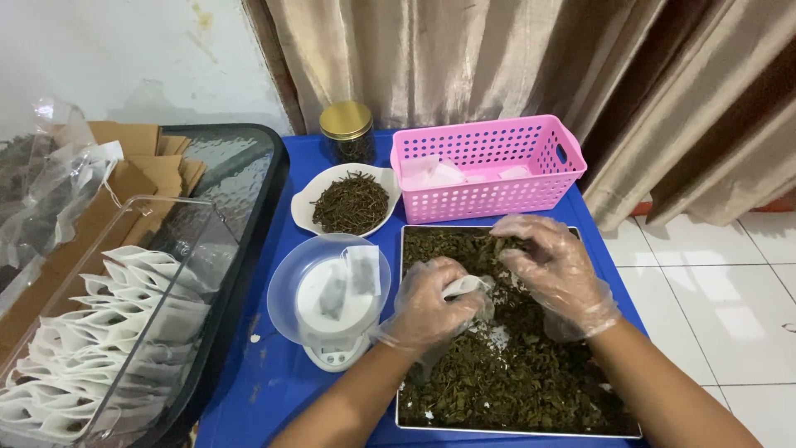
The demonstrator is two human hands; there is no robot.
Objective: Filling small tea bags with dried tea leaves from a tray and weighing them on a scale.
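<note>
Two filmy-gloved hands: left hand (427,305) pinching a small paper sachet (464,287), right hand (554,270) cupped over crumbly leaves (514,373).

On the blue table (274,390) a shallow rectangular metal tray of dried green leaves (514,373) sits nearest the person, to the right. Behind it stands a pink perforated plastic basket (485,170). Left of the tray is a small white kitchen scale (332,303) with two paper sachets on it, and behind the scale a white dish of dark dried strands (350,202), then a gold-lidded glass jar (347,133) (farthest back). Further left, off the table, a clear plastic box of white paper sachets (91,332) rests on a dark glass tabletop (240,166).
</note>
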